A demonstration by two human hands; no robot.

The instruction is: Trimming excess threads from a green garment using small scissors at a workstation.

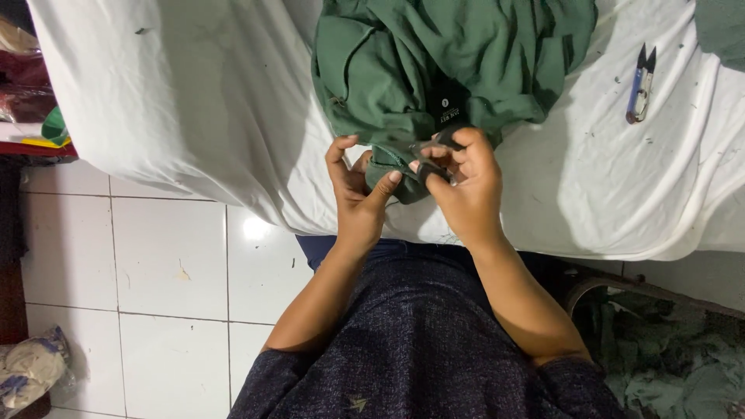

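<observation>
While my two hands meet at the near edge of the table, they both pinch the same green shirt (434, 70). My left hand (355, 194) is closed on a folded bit of the green cloth, with my thumb on one side and my fingers curled over the top. My right hand (462, 182) is closed too. It holds the cloth and a small dark thing, but I cannot tell what that thing is, because my fingers hide most of it.

The shirt lies in a bunched heap on the table, just past my hands. Its low edge hangs a little over the side, where I grip it. A small black label (448, 105) shows in the middle of the heap.

The table is covered with a white sheet (194, 101). The sheet hangs down over the edge and has little dark threads and specks on it. A small pair of thread snips (640, 85) with a blue handle lies on the sheet, well off to my right.

Below the table is a floor of white tiles (155, 271). A pile of green cloth scraps (667, 365) sits low on my right. A lumpy bag (31, 368) rests on the floor at my far left.
</observation>
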